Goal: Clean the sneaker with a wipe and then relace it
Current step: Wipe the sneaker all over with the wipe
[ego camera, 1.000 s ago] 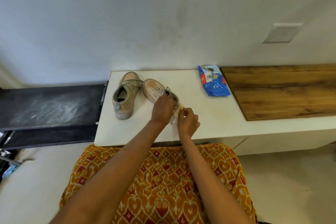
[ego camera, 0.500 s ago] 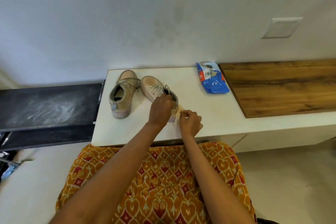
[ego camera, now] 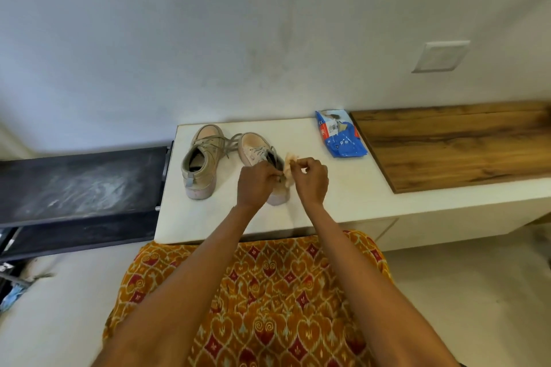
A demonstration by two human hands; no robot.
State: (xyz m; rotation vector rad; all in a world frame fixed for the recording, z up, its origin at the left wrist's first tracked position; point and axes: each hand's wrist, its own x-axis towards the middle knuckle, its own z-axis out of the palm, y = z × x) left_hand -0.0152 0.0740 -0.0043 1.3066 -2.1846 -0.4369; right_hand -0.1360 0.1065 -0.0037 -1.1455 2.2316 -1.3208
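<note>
On the white desk (ego camera: pixel 343 197), the spare sneaker (ego camera: pixel 202 158) stood left. Your left hand (ego camera: pixel 256 180) curled on the worked sneaker (ego camera: pixel 256 150) at its collar, its long axis running away from you toward the wall. Just right, your right hand (ego camera: pixel 310 177) pinched the crumpled wipe (ego camera: pixel 288 164) against its side. Open room lay rightward before the blue wipe pack (ego camera: pixel 340 137).

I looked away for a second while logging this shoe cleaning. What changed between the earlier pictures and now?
The right hand, pinching the wipe, moved from the heel end up along the right sneaker toward its collar. The left hand stayed gripping that sneaker's heel end. Nothing was picked up or let go. The left sneaker and the blue wipes pack stayed put on the white counter.
</note>
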